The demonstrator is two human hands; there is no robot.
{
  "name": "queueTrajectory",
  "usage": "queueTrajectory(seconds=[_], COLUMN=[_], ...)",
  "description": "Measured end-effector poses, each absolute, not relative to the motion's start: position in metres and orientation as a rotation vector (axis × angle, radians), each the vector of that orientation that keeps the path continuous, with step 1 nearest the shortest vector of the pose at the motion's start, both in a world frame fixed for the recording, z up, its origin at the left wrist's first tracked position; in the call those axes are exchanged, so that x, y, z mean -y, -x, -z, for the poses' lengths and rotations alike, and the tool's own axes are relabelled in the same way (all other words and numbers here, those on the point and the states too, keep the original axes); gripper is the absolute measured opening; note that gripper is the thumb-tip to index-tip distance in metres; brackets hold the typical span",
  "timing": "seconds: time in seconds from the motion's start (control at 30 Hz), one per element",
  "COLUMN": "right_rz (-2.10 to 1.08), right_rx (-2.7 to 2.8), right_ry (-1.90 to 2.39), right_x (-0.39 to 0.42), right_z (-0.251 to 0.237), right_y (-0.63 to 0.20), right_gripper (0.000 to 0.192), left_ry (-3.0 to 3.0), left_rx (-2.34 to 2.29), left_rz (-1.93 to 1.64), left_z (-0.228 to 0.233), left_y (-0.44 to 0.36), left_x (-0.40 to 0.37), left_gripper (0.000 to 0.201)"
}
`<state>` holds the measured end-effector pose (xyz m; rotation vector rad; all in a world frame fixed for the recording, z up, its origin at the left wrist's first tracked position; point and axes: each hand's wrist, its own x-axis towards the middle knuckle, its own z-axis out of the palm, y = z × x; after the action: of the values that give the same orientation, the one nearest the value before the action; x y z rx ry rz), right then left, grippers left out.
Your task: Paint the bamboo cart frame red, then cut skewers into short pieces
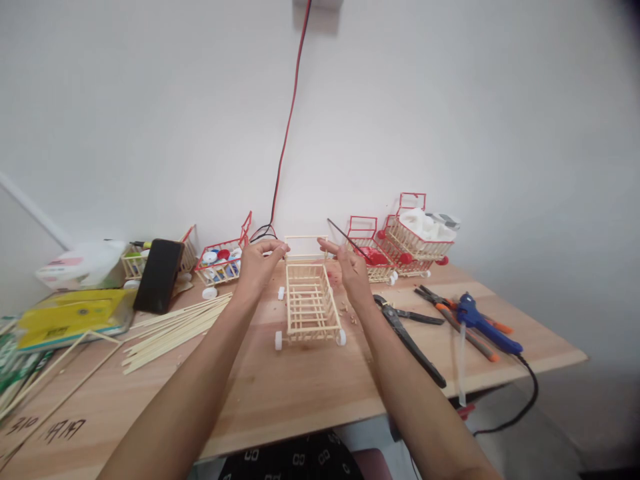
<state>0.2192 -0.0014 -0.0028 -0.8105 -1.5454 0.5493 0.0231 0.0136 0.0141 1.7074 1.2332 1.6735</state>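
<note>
Mid-tabletop point(300, 393), unpainted stick cart point(310, 310) on four white wheels. Left hand point(257, 263) and right hand point(353, 267) pinch handle frame point(306, 239) ends, fingers nearly closed. Likely featherlight, brittle, glue joints weak; grip at corner posts, not thin slats.

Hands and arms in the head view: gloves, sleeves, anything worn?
Both are bare. The left hand and right hand have no gloves, and no rings, watch or bands show. Both forearms are uncovered up to the bottom edge of the frame, with no sleeves in view. Between the arms, low in the frame, is dark clothing with a small white pattern.
</note>
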Motion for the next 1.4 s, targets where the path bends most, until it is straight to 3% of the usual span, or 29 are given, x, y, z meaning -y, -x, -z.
queueTrajectory(seconds=[0.73,0.93,1.1,1.23,1.4], right_rz=[-0.555,-0.528,-0.436,-0.545,-0.712], right_rx=[1.544,1.435,1.502,1.775,2.111], right_ry=[0.773,0.74,1.083,1.267,1.378], right_x=[0.002,-0.004,-0.024,-0.032,-0.029], right_z=[0.003,0.002,0.012,0.028,0.044], right_y=[-0.219,-0.231,-0.258,-0.281,-0.284], right_gripper=[0.046,0.053,0.041,0.017,0.034], left_ry=[-1.694,-1.65,-1.895,-2.167,-2.218], left_rx=[-1.2,-1.237,-1.383,-1.461,-1.489], left_rz=[-1.683,-1.64,-1.344,-0.962,-0.5], left_z=[-0.011,0.005,0.018,0.021,0.022], left_y=[-0.022,-0.004,0.014,0.014,0.005], left_x=[-0.013,-0.027,-0.036,-0.031,-0.024], left_gripper=[0.022,0.028,0.024,0.031,0.032])
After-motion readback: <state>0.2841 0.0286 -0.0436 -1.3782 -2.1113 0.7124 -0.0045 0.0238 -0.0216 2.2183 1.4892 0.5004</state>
